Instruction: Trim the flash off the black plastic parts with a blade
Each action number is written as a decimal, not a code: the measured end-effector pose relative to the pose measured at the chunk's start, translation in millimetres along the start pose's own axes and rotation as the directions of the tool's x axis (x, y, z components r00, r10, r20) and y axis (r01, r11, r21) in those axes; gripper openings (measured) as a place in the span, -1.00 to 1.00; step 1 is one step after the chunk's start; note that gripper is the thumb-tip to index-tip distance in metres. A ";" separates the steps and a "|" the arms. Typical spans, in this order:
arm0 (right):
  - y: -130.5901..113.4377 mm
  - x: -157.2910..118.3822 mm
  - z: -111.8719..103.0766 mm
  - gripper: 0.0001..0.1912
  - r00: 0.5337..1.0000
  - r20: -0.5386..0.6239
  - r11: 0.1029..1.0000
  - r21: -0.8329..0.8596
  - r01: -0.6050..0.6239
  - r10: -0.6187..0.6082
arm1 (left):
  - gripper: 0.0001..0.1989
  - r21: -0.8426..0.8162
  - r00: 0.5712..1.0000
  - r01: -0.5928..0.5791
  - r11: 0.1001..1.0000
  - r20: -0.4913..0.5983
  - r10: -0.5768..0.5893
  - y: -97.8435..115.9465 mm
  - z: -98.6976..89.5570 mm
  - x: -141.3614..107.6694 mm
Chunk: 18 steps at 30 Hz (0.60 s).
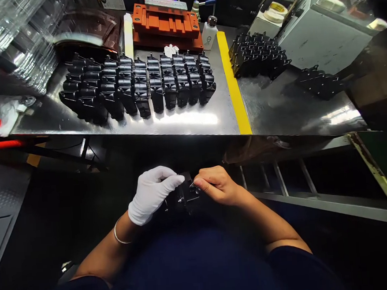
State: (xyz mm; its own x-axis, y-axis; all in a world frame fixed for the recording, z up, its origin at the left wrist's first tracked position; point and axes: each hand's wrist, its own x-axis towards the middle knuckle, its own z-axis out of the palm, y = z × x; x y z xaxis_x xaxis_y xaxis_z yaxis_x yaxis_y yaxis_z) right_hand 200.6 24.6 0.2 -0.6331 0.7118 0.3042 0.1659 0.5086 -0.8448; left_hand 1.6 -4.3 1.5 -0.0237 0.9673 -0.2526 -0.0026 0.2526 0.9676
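My left hand, in a white glove, pinches the upper left edge of a black plastic part in front of my body. Much of that part blends into the dark background. My bare right hand is closed at the part's right side, with thumb and forefinger pressed together. A thin shiny tip pokes out from those fingers toward the part; what it belongs to is hidden in the hand. Past both hands, rows of similar black plastic parts stand close together on the steel bench.
A yellow tape strip crosses the bench. Right of it are stacked black parts, a flat black part and a grey box. An orange fixture and a white bottle stand behind. Clear plastic trays pile up left.
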 end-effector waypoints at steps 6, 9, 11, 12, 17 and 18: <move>-0.7 -2.2 -7.0 -0.61 0.998 0.055 0.980 0.194 -0.038 0.028 | -0.78 0.025 0.998 -0.049 0.998 0.027 0.048 -1.5 -1.9 0.6; -2.0 -2.6 -2.1 -0.68 0.998 -0.065 1.000 0.005 0.010 -0.010 | -0.77 0.018 0.996 -0.085 0.996 -0.010 0.086 -3.5 -3.7 2.1; -3.3 -2.2 1.7 -0.70 0.993 -0.102 0.995 -0.090 0.051 -0.060 | -0.77 0.002 0.995 -0.097 0.995 -0.014 0.097 -4.8 -4.4 2.3; -3.9 -1.9 3.2 -0.71 0.990 -0.114 0.991 -0.117 0.070 -0.084 | -0.78 -0.006 0.995 -0.101 0.995 -0.015 0.101 -5.3 -4.4 2.1; -5.3 -2.1 4.6 -0.75 0.982 -0.137 0.978 -0.176 0.107 -0.132 | -0.79 -0.013 0.993 -0.113 0.994 -0.021 0.113 -6.8 -3.3 0.8; -5.2 -2.5 4.1 -0.75 0.983 -0.131 0.978 -0.182 0.106 -0.131 | -0.79 -0.009 0.993 -0.114 0.993 -0.020 0.114 -7.1 -2.9 0.6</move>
State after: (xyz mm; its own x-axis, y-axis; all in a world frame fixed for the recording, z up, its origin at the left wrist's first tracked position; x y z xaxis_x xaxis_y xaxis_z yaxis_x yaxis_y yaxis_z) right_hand 198.3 18.2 2.0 -0.5447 0.6965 0.4671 0.2329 0.6607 -0.7136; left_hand -1.3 -5.6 -5.5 -0.0434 0.9891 -0.1406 -0.0090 0.1403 0.9901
